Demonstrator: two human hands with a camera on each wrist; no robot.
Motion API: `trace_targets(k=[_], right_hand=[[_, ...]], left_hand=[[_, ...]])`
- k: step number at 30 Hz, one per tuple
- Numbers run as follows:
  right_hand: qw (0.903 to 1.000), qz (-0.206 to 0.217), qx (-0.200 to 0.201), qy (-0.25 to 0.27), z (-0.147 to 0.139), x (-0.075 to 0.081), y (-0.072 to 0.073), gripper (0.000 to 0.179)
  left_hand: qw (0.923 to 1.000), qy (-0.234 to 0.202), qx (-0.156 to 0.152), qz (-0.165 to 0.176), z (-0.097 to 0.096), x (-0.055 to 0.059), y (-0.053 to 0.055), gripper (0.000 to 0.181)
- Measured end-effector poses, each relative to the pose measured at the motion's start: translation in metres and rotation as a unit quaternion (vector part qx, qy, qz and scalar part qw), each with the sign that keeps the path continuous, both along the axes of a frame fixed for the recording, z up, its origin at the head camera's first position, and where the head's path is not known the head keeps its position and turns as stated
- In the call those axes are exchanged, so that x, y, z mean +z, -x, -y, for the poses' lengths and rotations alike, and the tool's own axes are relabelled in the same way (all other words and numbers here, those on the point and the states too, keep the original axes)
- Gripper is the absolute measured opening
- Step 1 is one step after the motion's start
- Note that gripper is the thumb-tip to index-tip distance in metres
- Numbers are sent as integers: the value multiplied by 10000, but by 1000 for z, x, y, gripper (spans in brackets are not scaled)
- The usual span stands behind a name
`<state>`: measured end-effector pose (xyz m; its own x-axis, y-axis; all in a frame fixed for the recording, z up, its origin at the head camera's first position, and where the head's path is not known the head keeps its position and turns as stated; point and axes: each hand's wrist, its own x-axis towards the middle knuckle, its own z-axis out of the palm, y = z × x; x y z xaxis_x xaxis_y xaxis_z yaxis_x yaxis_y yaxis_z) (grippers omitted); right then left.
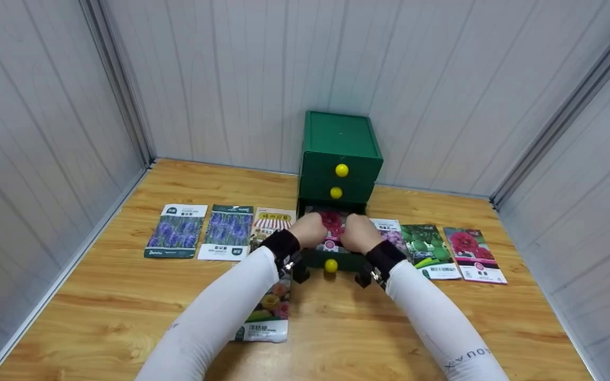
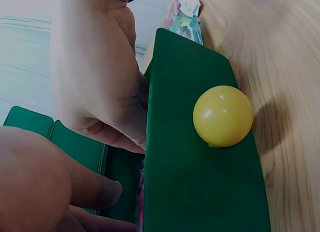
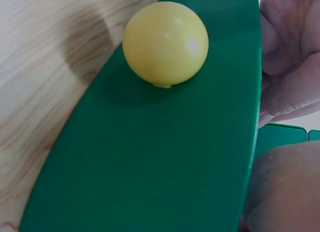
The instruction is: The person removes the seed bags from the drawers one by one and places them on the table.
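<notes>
A seed packet [image 1: 332,225] with a red flower lies in the pulled-out bottom drawer [image 1: 310,259] of a small green cabinet. My left hand [image 1: 308,229] grips its left edge with curled fingers. At the opposite edge, my right hand [image 1: 360,233] holds it the same way. Only a sliver of the packet [image 2: 141,197] shows behind the drawer front [image 2: 195,177] in the left wrist view. The fingertips are partly hidden by that front, whose yellow knob [image 3: 166,44] fills much of the right wrist view.
Two purple-flower packets [image 1: 175,231] and a striped-awning packet [image 1: 272,219] lie left of the cabinet [image 1: 341,135]. To its right are a pale purple packet [image 1: 389,230], a green one [image 1: 428,246] and a red-flower one [image 1: 474,254]. Another packet [image 1: 270,323] is partly under my left forearm.
</notes>
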<state>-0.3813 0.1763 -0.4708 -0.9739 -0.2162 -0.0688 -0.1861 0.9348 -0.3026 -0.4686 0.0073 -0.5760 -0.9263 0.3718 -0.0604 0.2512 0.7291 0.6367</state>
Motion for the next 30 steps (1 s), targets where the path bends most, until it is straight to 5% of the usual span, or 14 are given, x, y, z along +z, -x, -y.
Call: trace_targets(k=[8, 12, 19, 23, 30], right_hand=[[10000, -20, 66, 20, -1, 0, -1, 23], [9999, 31, -23, 111, -1, 0, -1, 20], [9992, -93, -200, 335, -2, -1, 1, 16], [9981, -238, -339, 460, -4, -2, 1, 15], [9972, -295, -396, 559, -7, 1, 2, 27]], left_hand=[[9994, -153, 77, 295, 1, -4, 6, 14], [9981, -439, 226, 367, 1, 3, -2, 11], [9909, -1025, 537, 681, 9, 105, -87, 19], [9886, -1243, 709, 466, 12, 119, -102, 30], [9908, -1043, 861, 55, 19, 120, -100, 38]])
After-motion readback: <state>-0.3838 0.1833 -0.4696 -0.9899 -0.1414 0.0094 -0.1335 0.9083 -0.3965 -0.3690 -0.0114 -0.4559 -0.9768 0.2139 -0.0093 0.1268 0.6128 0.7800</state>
